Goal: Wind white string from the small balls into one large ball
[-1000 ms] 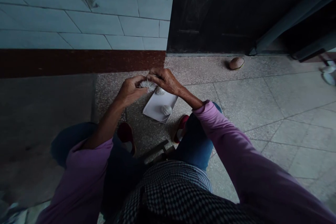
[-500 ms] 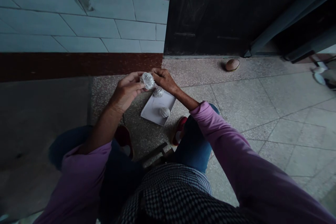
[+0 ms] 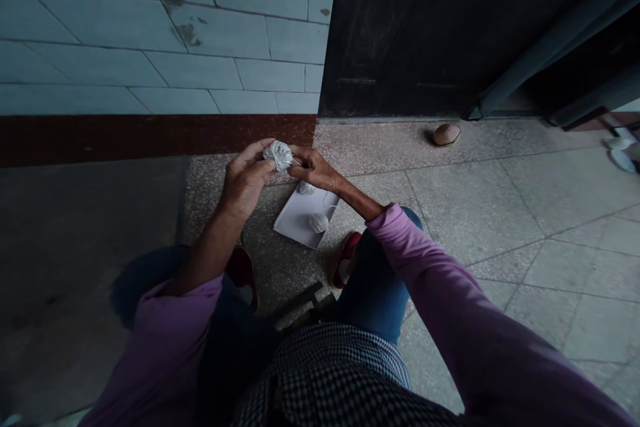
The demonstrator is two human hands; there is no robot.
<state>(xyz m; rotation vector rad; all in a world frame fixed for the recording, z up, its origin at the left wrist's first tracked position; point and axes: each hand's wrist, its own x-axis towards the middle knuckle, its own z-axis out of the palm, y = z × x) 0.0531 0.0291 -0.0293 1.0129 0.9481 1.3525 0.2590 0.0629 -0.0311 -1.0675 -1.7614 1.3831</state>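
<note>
A small ball of whitish yarn (image 3: 279, 155) is held in my left hand (image 3: 244, 180), thumb on the near side and fingers behind it. Close against the ball's right side, my right hand (image 3: 316, 169) is closed with its fingers pinched on a pale strand of the yarn. Below the hands a shallow white box (image 3: 295, 221) lies on the floor. Inside it sit a second yarn ball (image 3: 319, 222) and a third ball (image 3: 306, 188), partly covered by my right hand. A loose strand curves over the box's right side.
Ahead stand a tiled wall (image 3: 200, 73) with a dark red base strip and a dark door (image 3: 400, 33). A round brownish object (image 3: 447, 134) lies by the door. My red shoes (image 3: 346, 259) flank the box. A grey mat-like surface (image 3: 90, 227) spreads at left.
My right hand has turned and dropped slightly beside the ball, now covering more of the third ball in the box. The whole view has shifted a little downward and right.
</note>
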